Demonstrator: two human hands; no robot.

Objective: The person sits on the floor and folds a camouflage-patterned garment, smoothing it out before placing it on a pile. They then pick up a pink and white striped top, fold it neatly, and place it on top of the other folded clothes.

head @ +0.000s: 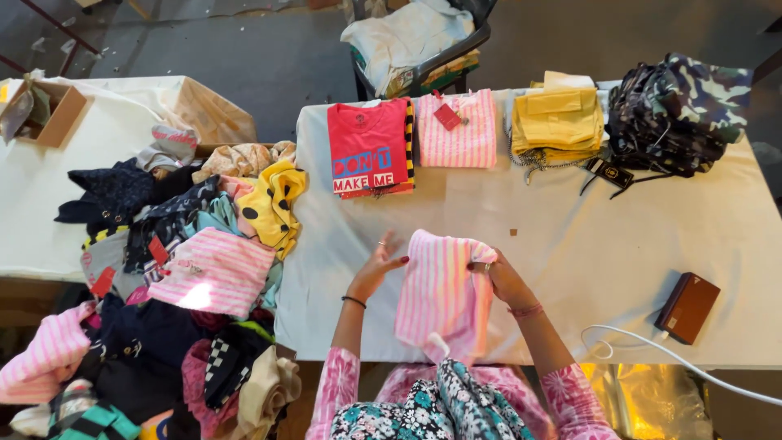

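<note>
A pink and white striped garment (pixel 442 295) lies partly folded at the near edge of the white-covered table (pixel 586 236). My right hand (pixel 503 277) grips its upper right corner. My left hand (pixel 377 266) rests with fingers spread against its left edge. Across the back of the table lie folded stacks: a red printed shirt (pixel 368 147), a pink striped top (pixel 461 129) with a red tag, yellow clothes (pixel 559 121) and a camouflage pile (pixel 674 110).
A heap of mixed unfolded clothes (pixel 187 269) fills the space left of the table. A brown box-like device (pixel 688 306) with a white cable (pixel 652 346) sits at the near right. A chair (pixel 419 45) with clothes stands behind; a cardboard box (pixel 49 110) is far left.
</note>
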